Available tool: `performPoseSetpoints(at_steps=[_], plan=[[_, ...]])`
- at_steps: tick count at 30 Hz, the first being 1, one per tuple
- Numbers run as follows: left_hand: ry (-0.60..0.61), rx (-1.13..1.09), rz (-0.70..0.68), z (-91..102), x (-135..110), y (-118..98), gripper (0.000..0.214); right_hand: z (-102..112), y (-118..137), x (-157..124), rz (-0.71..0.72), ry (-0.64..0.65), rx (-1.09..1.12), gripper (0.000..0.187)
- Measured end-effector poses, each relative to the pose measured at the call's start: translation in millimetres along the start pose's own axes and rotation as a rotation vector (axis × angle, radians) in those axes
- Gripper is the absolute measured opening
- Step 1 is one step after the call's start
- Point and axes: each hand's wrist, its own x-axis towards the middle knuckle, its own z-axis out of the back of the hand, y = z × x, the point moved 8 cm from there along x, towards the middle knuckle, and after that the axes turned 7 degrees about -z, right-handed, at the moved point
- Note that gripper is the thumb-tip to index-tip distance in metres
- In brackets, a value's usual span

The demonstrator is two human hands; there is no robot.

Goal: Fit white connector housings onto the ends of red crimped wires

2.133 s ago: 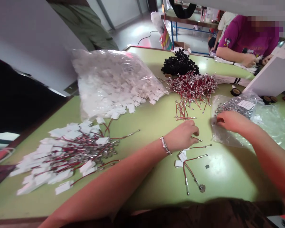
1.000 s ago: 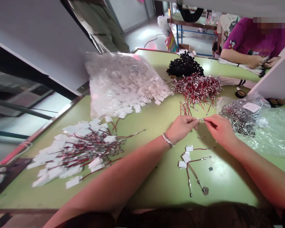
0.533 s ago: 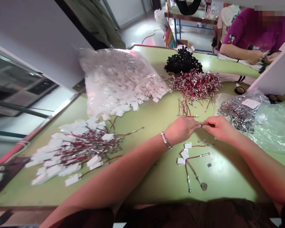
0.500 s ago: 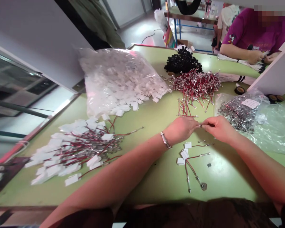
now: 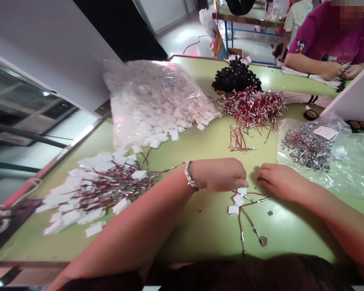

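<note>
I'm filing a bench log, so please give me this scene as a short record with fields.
Left hand: curled, at the small group of red leads with white tabs; grip hidden
Right hand: fingers curled, apart from the left; contents unclear
Left side: larger tabbed pile
Behind it: clear bag of white pieces
Far middle: untabbed red leads, black heap behind
Right side: bag of metallic parts, labelled
Across: co-worker, purple top

Left hand: curled, near white-tipped wires on the bench. Right hand: near the bag of metal parts.
</note>
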Motion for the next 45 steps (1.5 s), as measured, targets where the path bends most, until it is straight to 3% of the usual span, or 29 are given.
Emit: performPoseSetpoints(at_steps=[1,5,6,9,13,17,21,25,27,31,38,42,45], plan=[[-0.081,0.008,0.030,7.2,1,5,0.034,0,1,0,-0.002,0.005,-0.012,0.015],[-0.628,0.172,0.273,38.1,4,40,0.024,-1,1,-3,0.004,0.047,-0.057,0.014],[-0.664,0.230,0.270,36.4,9,44,0.023,-2,2,-3,0.010,0.052,-0.065,0.012],[-0.614,0.341,0.268,22.6,29,55,0.020,-9,5,-4,0.021,0.052,-0.079,0.008],[-0.662,0.292,0.302,19.3,34,66,0.017,-14,5,-1,0.007,0.070,-0.069,0.011],[-0.857,0.120,0.231,27.2,19,66,0.015,-2,-14,5,-0.117,0.028,0.142,0.009],[-1.055,-0.290,0.158,30.6,2,64,0.012,15,-46,8,-0.259,-0.154,0.462,0.006],[-0.872,-0.696,0.173,12.9,13,58,0.028,24,-66,7,-0.300,-0.413,0.762,0.010],[-0.799,-0.751,0.187,6.4,18,53,0.029,27,-68,6,-0.309,-0.516,0.785,0.010],[-0.802,-0.707,0.186,4.3,21,48,0.022,28,-60,8,-0.284,-0.576,0.733,0.012],[-0.752,-0.553,0.210,1.9,23,49,0.031,28,-57,8,-0.220,-0.553,0.672,0.012],[-0.657,-0.051,0.071,10.8,22,31,0.027,25,-52,12,-0.179,-0.359,0.751,0.014],[-0.506,0.220,0.030,8.4,24,19,0.027,17,-54,12,-0.271,-0.205,0.856,0.016]])
